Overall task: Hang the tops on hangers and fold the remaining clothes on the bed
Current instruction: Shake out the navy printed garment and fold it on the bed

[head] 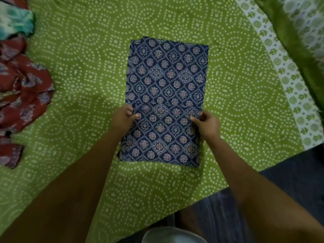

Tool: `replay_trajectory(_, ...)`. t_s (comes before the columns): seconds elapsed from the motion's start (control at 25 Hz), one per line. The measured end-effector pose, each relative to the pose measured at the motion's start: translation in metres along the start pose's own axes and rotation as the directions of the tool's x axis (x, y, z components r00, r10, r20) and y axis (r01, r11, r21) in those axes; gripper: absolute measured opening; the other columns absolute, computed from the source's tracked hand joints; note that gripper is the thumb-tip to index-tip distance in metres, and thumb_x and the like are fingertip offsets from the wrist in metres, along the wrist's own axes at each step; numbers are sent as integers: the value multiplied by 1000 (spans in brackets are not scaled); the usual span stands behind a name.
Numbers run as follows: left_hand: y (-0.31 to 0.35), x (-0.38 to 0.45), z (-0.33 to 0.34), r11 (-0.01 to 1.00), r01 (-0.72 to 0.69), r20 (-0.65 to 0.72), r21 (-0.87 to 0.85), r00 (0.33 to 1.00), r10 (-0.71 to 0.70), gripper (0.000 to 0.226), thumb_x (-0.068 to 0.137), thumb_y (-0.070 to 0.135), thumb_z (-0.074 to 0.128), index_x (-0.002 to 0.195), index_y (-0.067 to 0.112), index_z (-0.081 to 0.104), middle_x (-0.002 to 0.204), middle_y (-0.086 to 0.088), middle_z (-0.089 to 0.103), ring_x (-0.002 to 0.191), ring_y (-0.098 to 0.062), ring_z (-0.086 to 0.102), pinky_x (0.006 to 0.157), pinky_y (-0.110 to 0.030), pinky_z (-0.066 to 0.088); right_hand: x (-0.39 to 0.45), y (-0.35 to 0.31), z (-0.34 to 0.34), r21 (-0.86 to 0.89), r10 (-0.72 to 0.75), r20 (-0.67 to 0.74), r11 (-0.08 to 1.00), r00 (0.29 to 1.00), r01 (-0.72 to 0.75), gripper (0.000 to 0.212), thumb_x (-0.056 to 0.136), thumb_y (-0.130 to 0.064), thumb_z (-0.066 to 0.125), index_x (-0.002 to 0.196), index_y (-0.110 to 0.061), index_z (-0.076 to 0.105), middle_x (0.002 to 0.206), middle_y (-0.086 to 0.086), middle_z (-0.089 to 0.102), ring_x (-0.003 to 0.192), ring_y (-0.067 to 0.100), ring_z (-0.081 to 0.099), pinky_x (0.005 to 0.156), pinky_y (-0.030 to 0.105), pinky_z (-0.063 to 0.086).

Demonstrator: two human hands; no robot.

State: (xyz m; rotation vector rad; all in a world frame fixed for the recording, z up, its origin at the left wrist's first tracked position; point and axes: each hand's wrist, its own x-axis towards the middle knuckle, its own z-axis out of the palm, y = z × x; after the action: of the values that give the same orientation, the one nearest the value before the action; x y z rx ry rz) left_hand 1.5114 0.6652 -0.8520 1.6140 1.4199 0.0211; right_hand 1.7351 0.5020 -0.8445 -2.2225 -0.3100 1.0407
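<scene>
A navy blue patterned cotton garment [166, 100], already folded into a rectangle, lies mid-frame on the green dotted bedsheet [87, 67]. The left hand [123, 118] and right hand [206, 125] pinch its side edges. A crumpled red floral cloth [26, 90] at left awaits sorting.

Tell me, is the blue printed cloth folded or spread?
Folded: the blue printed cloth lies as a neat rectangle with layered edges; left hand and right hand pinch its sides.
</scene>
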Motion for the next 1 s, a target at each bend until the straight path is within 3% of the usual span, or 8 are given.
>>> replay_trajectory(0.12, 2, -1, -11, 908, -310, 35, 283, 949, 313, 44, 92, 6, 55, 135, 9, 45, 125, -12, 55, 112, -25, 54, 100, -39, 43, -5, 7, -12, -380, -354, 33, 860, 934, 340, 47, 87, -23, 67, 126, -12, 45, 114, -2, 51, 106, 13, 48, 97, 31, 45)
replay_trajectory(0.2, -8, 9, -30, 377, -723, 355, 578, 639, 682, 61, 86, -3, 43, 145, 13, 35, 151, -11, 35, 138, -29, 34, 113, -44, 25, -4, 22, -35, -624, -561, 348, 459, 751, 632, 71, 86, -24, 57, 148, -16, 23, 147, 4, 29, 138, 20, 23, 118, 48, 17)
replay_trajectory(0.28, -24, 23, -43, -272, -796, 749, 541, 308, 587, 77, 79, -1, 42, 151, 14, 20, 159, -11, 14, 146, -29, 14, 117, -48, 13, 9, 33, -56, -620, -494, 682, 2, 540, 785, 81, 83, -27, 46, 154, -23, 6, 160, 1, 6, 147, 21, -3, 116, 52, -13)
replay_trajectory(0.36, -25, 36, -36, -404, -778, 830, 482, 256, 496, 82, 81, 4, 48, 153, 14, 10, 160, -12, 4, 148, -28, 4, 118, -48, 10, 26, 35, -55, -519, -393, 827, -259, 403, 814, 82, 82, -23, 42, 154, -27, 2, 161, 1, 1, 148, 22, -5, 115, 52, -16)
replay_trajectory(0.52, -11, 62, -17, -363, -838, 856, 407, 211, 472, 61, 92, 3, 21, 152, 12, 15, 159, -14, 8, 146, -32, 7, 117, -48, 11, 64, 12, -27, -302, -240, 945, -373, 223, 877, 98, 73, -1, 43, 152, -29, -8, 160, 3, -4, 147, 21, -9, 118, 46, -8)
replay_trajectory(0.72, -25, 82, -18, 127, -966, 832, 224, 257, 492, 66, 87, 9, 44, 150, 15, 26, 157, -6, 21, 147, -20, 11, 120, -36, 7, 66, -6, -26, -322, -258, 854, 423, 453, 847, 91, 76, 14, 35, 142, -48, 27, 157, -18, 12, 148, 11, 6, 118, 39, 22)
replay_trajectory(0.88, 6, 93, -27, 967, -255, 568, 22, 799, 198, 42, 97, 6, 42, 139, 8, 44, 143, -19, 45, 136, -28, 39, 114, -39, 28, 69, -45, -23, 25, 32, 487, 998, 873, -51, 37, 99, -6, 42, 135, -12, 48, 146, 17, 41, 127, 35, 45, 109, 41, 34)
replay_trajectory(1.0, 59, 103, -32, 920, 218, 539, -325, 842, -9, 50, 98, 47, 35, 139, 20, 37, 133, -6, 52, 123, -24, 49, 102, -35, 39, 84, -61, -19, 166, 70, 492, 971, 868, -172, 95, 76, -70, 59, 145, -9, 33, 150, 10, 38, 133, 24, 41, 115, 44, 26)
